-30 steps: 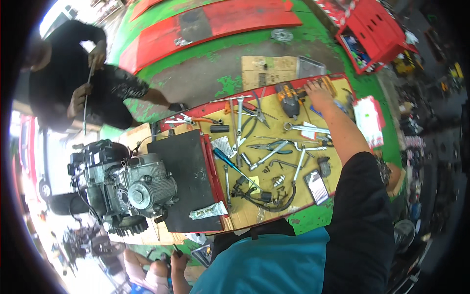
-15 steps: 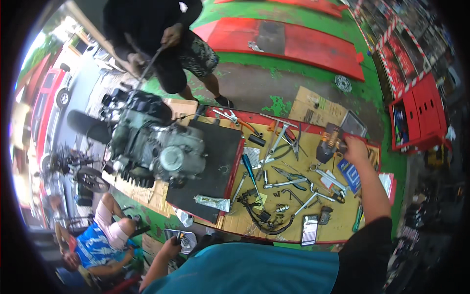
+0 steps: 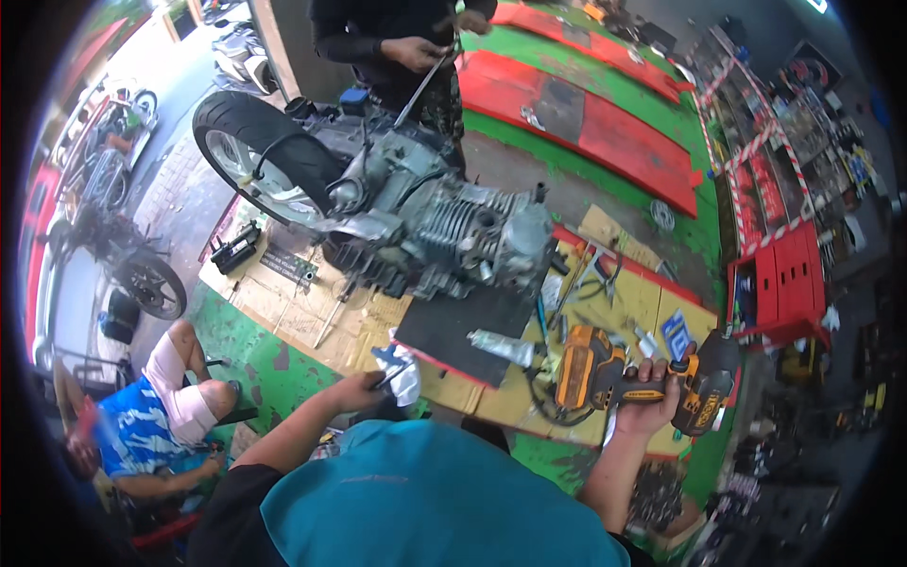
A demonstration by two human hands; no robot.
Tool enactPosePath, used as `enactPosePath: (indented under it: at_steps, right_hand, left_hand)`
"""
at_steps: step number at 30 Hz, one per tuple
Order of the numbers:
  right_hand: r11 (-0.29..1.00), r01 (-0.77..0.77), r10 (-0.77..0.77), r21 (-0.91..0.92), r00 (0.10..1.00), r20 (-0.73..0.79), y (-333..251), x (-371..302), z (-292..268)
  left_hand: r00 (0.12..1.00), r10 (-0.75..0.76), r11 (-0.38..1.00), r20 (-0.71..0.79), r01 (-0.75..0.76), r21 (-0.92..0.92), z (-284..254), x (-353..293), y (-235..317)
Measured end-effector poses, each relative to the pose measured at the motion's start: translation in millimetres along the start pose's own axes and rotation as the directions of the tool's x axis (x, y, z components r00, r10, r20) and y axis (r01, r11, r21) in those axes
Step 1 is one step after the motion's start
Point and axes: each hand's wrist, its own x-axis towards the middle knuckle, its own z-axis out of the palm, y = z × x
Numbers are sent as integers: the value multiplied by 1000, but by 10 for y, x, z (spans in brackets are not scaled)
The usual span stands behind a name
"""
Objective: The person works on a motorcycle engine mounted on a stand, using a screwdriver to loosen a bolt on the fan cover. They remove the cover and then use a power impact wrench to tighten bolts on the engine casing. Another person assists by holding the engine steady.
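My right hand (image 3: 652, 389) is wrapped round the handle of a yellow and black cordless impact driver (image 3: 701, 399), raised over the right part of the table (image 3: 458, 389). Its battery end points left and its dark nose end right. My left hand (image 3: 361, 389) is closed on a small dark piece that I cannot make out, beside a crumpled white cloth (image 3: 406, 380) at the table's near edge. Before me lies a motorcycle engine (image 3: 463, 227), joined to a rear wheel (image 3: 250, 165). A silver tube (image 3: 501, 347) rests on the black mat (image 3: 439, 331).
Pliers (image 3: 597, 274) and several hand tools lie on the cardboard, partly behind the impact driver. Across the engine a person (image 3: 378, 38) grips a long metal bar (image 3: 420, 90). Another person (image 3: 151, 425) sits at the lower left. A red cabinet (image 3: 779, 283) stands at the right.
My right hand has brought the impact driver from the table's far right toward me. My left hand has come forward to the table edge. The view has swung leftward, showing the wheel.
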Motion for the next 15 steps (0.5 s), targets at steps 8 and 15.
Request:
enactPosePath:
  at_steps: [8, 15]
  right_hand:
    - [968, 15, -4, -249, 999, 48, 328, -1619, 1030]
    - [864, -63, 44, -500, 998, -51, 735, -2699, 1309]
  left_hand:
    - [866, 496, 816, 64, -439, -377, -1233, -953, 848]
    - [592, 801, 589, 83, -758, -281, -1738, -1440, 1714]
